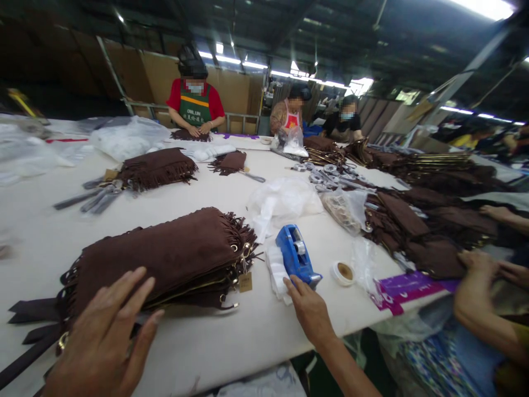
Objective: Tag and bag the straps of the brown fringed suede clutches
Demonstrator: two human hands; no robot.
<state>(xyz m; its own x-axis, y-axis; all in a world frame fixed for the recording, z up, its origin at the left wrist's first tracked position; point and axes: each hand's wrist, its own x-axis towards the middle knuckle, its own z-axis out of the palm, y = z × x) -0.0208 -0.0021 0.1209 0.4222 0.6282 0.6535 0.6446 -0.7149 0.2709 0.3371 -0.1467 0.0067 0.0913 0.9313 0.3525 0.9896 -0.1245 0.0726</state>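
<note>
A stack of dark brown fringed bags (152,251) with gold rings and a small tan tag (245,282) lies on the white table in front of me. My left hand (107,331) is open, fingers spread, over the stack's near left side; whether it touches is unclear. To the right of the bags, a blue tape dispenser (295,253) rests on folded white plastic sheets (275,270). The fingers of my right hand (309,311) reach out to the near end of the dispenser and the sheets. Its fingertips seem to touch there, with no clear grip.
A tape roll (343,273) lies right of the dispenser. Clear plastic (285,201), more brown bags (159,165) and bundled grey straps (330,176) lie farther back. A co-worker's arms (479,281) handle piled brown bags at right; several people work across the table.
</note>
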